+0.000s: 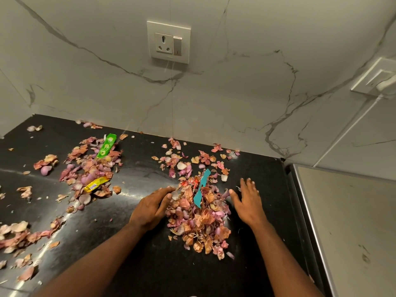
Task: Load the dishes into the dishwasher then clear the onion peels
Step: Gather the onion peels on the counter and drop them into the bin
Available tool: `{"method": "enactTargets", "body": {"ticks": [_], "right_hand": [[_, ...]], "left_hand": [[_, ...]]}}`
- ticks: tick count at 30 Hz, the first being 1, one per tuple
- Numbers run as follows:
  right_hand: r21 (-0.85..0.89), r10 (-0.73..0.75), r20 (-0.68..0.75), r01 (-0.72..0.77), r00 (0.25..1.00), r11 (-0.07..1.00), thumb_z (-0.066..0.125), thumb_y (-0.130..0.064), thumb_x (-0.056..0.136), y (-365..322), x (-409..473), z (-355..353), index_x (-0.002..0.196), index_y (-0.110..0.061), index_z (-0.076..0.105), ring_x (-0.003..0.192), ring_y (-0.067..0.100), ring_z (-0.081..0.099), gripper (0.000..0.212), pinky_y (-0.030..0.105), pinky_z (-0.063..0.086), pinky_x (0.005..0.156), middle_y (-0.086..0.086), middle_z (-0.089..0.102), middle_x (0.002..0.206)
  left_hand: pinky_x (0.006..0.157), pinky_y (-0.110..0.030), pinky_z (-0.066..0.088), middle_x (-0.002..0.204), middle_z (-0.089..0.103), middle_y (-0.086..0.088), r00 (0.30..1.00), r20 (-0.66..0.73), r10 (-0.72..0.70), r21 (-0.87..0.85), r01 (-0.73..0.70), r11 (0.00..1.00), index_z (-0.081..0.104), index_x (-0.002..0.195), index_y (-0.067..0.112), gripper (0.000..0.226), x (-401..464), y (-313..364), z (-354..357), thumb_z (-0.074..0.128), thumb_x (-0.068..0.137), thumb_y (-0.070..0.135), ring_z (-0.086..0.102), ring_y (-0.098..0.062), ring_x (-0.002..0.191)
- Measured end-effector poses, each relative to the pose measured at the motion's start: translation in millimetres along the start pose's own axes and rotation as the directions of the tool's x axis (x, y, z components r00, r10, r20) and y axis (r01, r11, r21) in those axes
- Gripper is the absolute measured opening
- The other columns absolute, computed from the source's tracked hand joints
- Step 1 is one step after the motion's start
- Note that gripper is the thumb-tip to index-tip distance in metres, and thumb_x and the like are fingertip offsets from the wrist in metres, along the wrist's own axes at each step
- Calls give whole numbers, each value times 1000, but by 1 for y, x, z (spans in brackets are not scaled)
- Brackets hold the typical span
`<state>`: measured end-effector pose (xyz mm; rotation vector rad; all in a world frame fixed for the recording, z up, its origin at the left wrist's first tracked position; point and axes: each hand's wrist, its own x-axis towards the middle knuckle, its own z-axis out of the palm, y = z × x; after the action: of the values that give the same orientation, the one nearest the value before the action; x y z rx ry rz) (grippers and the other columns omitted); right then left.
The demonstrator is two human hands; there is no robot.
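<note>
Both hands are down on the black tabletop (132,174), flanking the big pile of peels (199,217). The left hand (151,207) presses its cupped side against the pile's left edge, fingers lightly bent, gripping nothing. The right hand (246,202) lies flat and spread just right of the pile, fingers straight, holding nothing either.

Where can this slip? The peels are dry, light flakes, so a quick squeeze from both sides would likely squirt them out toward the front edge and the wall (214,103), or over the lip to the floor. The heap runs long toward the person, so two palms may not cover it, and the near tail could be left behind. Lifting it in bare hands risks a trail of crumbs.

Mixed in are a teal strip (202,189) lying across the top and a red wrapper (189,182) just left of it; they will come along with the peels.

Plenty is left: a second heap (90,170) sits well to the left with a green packet (106,146) and a yellow wrapper (96,183) in it, loose scraps lie along the back, and more peels (19,232) are at far left. A steel surface (347,221) butts the tabletop on the right, and its raised rim blocks any sweep that way. A socket (168,42) sits on the wall above. No dishes or dishwasher in view.
</note>
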<state>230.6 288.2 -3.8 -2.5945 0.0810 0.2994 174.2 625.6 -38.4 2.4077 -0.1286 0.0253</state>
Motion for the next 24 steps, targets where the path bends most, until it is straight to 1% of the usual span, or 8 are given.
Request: {"method": "enactTargets", "body": {"ticks": [2, 5, 9, 13, 15, 17, 20, 24], "right_hand": [[-162, 30, 95, -14, 995, 987, 23, -70, 104, 5, 1, 10, 166, -21, -3, 160, 21, -15, 84, 45, -6, 129, 3, -16, 172], [-54, -109, 137, 117, 985, 992, 14, -72, 101, 2, -14, 25, 165, -30, 0, 159, 15, -13, 77, 43, -7, 129, -6, -16, 170], [404, -286, 74, 234, 955, 884, 41, -60, 107, -12, -41, 32, 151, -57, 43, 143, 3, 45, 44, 35, 39, 117, -25, 43, 155], [371, -259, -312, 369, 914, 852, 60, -26, 104, -12, -46, 26, 118, -49, 68, 102, 0, 71, 28, 19, 60, 84, -19, 73, 116], [287, -149, -360, 262, 921, 922, 59, -28, 103, -5, -34, 20, 130, -42, 63, 126, 5, 62, 30, 28, 53, 107, -8, 64, 140], [90, -22, -198, 40, 980, 995, 49, -44, 107, 3, -20, 16, 158, -26, 40, 158, 20, 25, 54, 40, 21, 128, -1, 28, 170], [-96, -5, 13, 6, 1000, 995, 21, -64, 107, -1, -19, 25, 166, -20, 4, 161, 20, -10, 76, 45, -1, 131, 3, -11, 173], [273, -184, 133, 142, 974, 951, 12, -81, 97, -24, -51, 47, 159, -54, 14, 160, 13, 11, 68, 45, 5, 129, -12, 10, 171]], "left_hand": [[103, -34, 51, 142, 65, 5, 1000, -5, 2, 1, -2, 1000, 53, 147, 38, 68, 0, 0, 0, 16, 103, 74, 62, -14, 125], [102, -32, 51, 142, 65, 5, 1000, -15, 4, 4, -4, 1000, 53, 147, 38, 66, 0, -2, 2, 17, 103, 73, 62, -13, 124], [102, -31, 51, 142, 65, 5, 1000, -22, 11, 5, -11, 1000, 52, 147, 39, 64, 1, -4, 3, 18, 104, 72, 62, -11, 124], [102, -33, 52, 141, 66, 5, 999, -32, 14, 6, -14, 1000, 54, 146, 37, 63, 3, -4, 3, 20, 104, 71, 62, -13, 124], [97, -28, 52, 137, 68, 5, 999, -47, 13, -1, -13, 1000, 58, 143, 37, 62, 4, -3, 2, 22, 105, 69, 64, -11, 119], [93, -25, 52, 132, 71, 5, 998, -61, 8, -18, -9, 1000, 61, 139, 36, 60, 4, -1, 1, 24, 104, 67, 66, -9, 112], [89, -20, 50, 127, 73, 7, 997, -75, 1, -30, -3, 1000, 64, 137, 35, 58, 5, 1, 0, 27, 104, 65, 67, -6, 107], [94, -24, 53, 131, 72, 5, 996, -86, 0, -41, -3, 999, 64, 138, 33, 61, 5, 0, 0, 27, 104, 66, 67, -10, 113]]}}
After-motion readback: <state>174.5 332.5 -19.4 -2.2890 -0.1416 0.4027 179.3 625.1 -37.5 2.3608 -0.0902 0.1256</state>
